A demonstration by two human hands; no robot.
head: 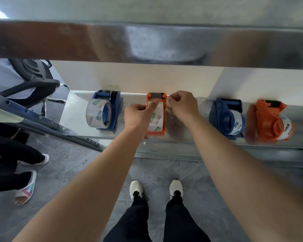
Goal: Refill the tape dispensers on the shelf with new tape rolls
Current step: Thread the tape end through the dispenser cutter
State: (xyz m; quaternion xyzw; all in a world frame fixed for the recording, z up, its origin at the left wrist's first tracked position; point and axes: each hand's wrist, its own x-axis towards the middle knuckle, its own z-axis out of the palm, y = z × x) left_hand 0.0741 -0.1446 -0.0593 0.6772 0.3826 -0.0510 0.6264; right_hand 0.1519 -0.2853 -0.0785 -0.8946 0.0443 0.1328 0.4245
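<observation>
An orange tape dispenser [156, 131] stands on the shiny metal shelf [73, 109], with a printed tape roll [157, 117] inside it. My left hand [138, 116] grips the dispenser's left side, its thumb pressing the tape near the cutter. My right hand [182, 105] pinches the tape's loose end at the dispenser's top right corner. To the left lies a blue dispenser [110, 109] with a clear tape roll [98, 113]. On the right sit another blue dispenser [226, 116] and an orange dispenser [269, 119], both holding rolls.
An upper metal shelf [147, 42] spans the view above my hands. A slanted metal rail [42, 119] and an office chair [35, 79] are at left. Another person's feet in slippers [28, 186] stand at lower left; my own shoes [156, 189] are on the grey tile floor.
</observation>
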